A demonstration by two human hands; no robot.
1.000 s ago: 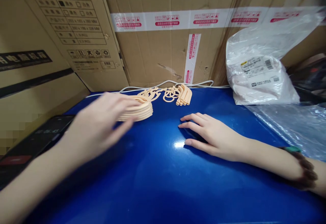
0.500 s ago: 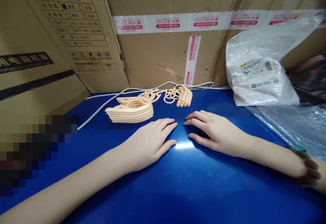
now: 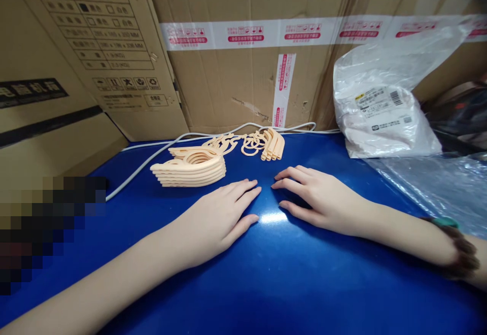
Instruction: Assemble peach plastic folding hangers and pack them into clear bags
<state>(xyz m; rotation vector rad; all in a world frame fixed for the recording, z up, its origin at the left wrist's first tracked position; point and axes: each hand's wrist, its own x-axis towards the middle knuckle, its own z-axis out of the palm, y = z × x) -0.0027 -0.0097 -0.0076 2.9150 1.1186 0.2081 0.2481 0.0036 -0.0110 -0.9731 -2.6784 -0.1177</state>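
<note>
My left hand (image 3: 218, 218) rests palm down on the blue tabletop (image 3: 289, 284), fingers stretched out and holding nothing. Opposite it lies my right hand (image 3: 319, 198), also palm down, its fingers apart and slightly bent, with nothing in them. A gap of bare blue surface separates the fingertips. Just beyond my left hand sits a stack of cream plastic curved pieces (image 3: 190, 172), which look like folding hanger arms. Farther back are several cream hook-shaped pieces with rings (image 3: 228, 143) and a bundle of short curved tubes (image 3: 274, 145). Neither hand touches them.
Cardboard boxes (image 3: 243, 81) wall off the back, with another printed box (image 3: 95, 56) at the left. A grey-white cable (image 3: 142, 166) runs behind the pieces. At the right stand a white plastic bag (image 3: 384, 122) and clear plastic wrap (image 3: 437, 182). A blurred patch covers the left edge.
The view has shifted a little, so the boxes and pieces sit slightly farther left. Both hands keep nearly the same pose on the table. Nothing was picked up or let go.
</note>
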